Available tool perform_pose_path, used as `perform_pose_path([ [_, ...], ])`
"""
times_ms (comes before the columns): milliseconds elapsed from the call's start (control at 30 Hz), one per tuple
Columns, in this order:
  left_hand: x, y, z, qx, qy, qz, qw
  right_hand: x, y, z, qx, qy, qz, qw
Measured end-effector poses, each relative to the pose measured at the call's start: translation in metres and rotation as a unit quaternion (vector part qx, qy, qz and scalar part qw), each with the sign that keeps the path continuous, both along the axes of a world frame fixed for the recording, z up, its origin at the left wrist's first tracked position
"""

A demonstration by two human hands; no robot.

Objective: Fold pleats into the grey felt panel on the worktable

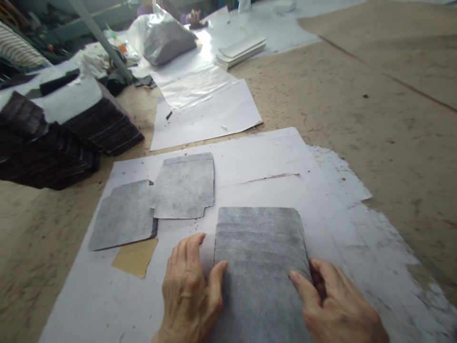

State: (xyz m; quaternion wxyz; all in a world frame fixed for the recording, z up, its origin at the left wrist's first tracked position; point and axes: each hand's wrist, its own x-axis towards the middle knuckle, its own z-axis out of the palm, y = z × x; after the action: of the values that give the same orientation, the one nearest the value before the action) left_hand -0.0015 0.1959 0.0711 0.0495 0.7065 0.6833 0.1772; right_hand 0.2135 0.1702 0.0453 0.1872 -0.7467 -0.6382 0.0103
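Observation:
A large grey panel (262,267) with a fibrous face and rounded far corners lies in front of me, its near end cut off by the picture's edge. My right hand (339,300) pinches its right edge, thumb on top and fingers curled at the side. Along the left edge, the thumb of my left hand (193,286) touches the panel while the other fingers stretch over the white paper (185,295). Two smaller notched grey pieces, one at the left (124,214) and one beside it (183,186), lie overlapping beyond my left hand. A tan scrap (135,257) sits below them.
Stacks of dark pieces (103,124) stand at the left. Farther back are another white sheet (210,114), a plastic bag (160,35) with grey contents, a slanted metal pole (102,40) and a pile of pale strips (241,52). Another person's hand (194,16) shows at the far side.

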Motion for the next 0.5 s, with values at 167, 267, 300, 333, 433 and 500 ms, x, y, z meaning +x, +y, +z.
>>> perform_pose_path([
  [167, -0.001, 0.033, 0.008, 0.004, -0.035, -0.067, 0.997, 0.003, 0.002, -0.002, 0.011, -0.014, 0.007, 1.0],
  [267, 0.007, 0.052, 0.011, -0.035, -0.034, -0.106, 0.993, 0.005, 0.002, -0.003, -0.001, -0.006, 0.008, 1.0],
  [300, 0.01, 0.058, 0.012, -0.067, -0.031, -0.112, 0.991, 0.005, 0.001, -0.004, -0.005, -0.004, 0.011, 1.0],
  [333, 0.013, 0.064, 0.014, -0.104, -0.026, -0.113, 0.988, 0.006, 0.001, -0.004, -0.008, 0.0, 0.014, 1.0],
  [433, 0.021, 0.081, 0.02, -0.215, -0.009, -0.085, 0.973, 0.007, -0.001, -0.006, -0.003, 0.01, 0.02, 1.0],
  [500, 0.024, 0.091, 0.024, -0.253, -0.004, -0.07, 0.965, 0.007, -0.001, -0.008, 0.002, 0.013, 0.022, 1.0],
])
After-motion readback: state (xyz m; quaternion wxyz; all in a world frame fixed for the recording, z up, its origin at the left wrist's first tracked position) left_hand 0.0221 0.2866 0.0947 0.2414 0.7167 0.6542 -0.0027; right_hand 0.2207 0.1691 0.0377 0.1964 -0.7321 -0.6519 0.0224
